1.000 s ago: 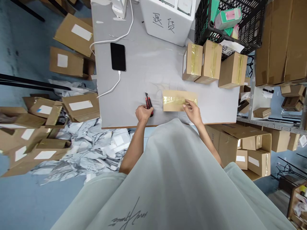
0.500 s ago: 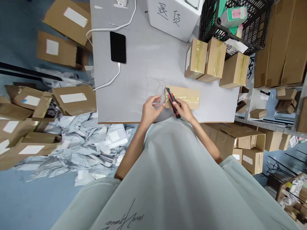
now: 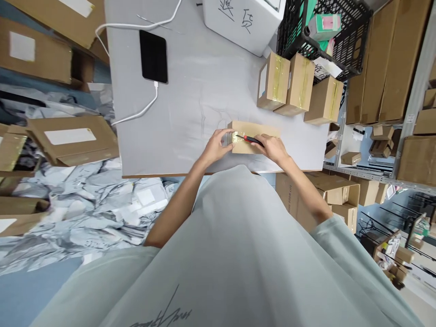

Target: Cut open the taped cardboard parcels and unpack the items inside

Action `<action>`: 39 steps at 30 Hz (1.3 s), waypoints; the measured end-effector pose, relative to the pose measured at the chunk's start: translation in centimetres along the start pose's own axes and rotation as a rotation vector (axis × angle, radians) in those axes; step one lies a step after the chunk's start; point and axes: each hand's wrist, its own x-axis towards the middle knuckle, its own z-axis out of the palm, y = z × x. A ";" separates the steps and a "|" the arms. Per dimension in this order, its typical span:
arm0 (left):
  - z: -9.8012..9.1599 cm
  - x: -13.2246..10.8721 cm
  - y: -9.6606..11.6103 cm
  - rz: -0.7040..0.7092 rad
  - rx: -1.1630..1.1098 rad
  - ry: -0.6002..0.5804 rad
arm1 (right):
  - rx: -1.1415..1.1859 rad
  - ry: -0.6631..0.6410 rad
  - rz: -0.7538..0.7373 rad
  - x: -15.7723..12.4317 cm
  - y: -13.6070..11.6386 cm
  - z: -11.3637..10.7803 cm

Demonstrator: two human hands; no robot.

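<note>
A small cardboard box point(image 3: 252, 146) with shiny clear tape lies near the front edge of the grey table point(image 3: 184, 154). My left hand point(image 3: 217, 146) grips the left end of this box between thumb and fingers. In my right hand point(image 3: 272, 148), over the box's right part, is a red and black utility knife point(image 3: 251, 139). The knife points left, and its tip is over the taped left part of the box.
Three taped boxes point(image 3: 273, 81) stand at the back right, beside a black crate point(image 3: 354, 45) and a white bin point(image 3: 238, 27). A phone point(image 3: 154, 56) with a white cable lies at the left. Opened cartons point(image 3: 78, 141) and grey bags point(image 3: 112, 200) lie left of the table.
The knife has turned from steeply slanted to nearly level, its tip now over the box's left part. My right hand has moved right. The whole view has shifted slightly.
</note>
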 end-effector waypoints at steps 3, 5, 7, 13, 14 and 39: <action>0.1 -0.2 -0.2 -0.018 -0.021 -0.002 | -0.115 -0.070 -0.006 0.5 -1.1 -0.9; 0.1 -0.2 -0.3 -0.022 -0.025 -0.006 | -0.178 -0.104 -0.010 0.8 -1.8 -1.4; 0.0 -0.1 -0.3 -0.024 -0.025 -0.016 | -0.226 -0.126 -0.006 0.8 -2.4 -1.8; -0.2 0.0 -0.2 -0.002 -0.030 -0.033 | -0.280 -0.152 0.027 0.9 -3.1 -2.4; -0.2 0.0 -0.2 0.000 -0.031 -0.035 | -0.282 -0.151 0.030 0.9 -3.1 -2.4; 2.5 0.0 0.2 -0.056 -0.019 0.133 | -0.283 -0.102 -0.157 4.4 -4.9 -3.7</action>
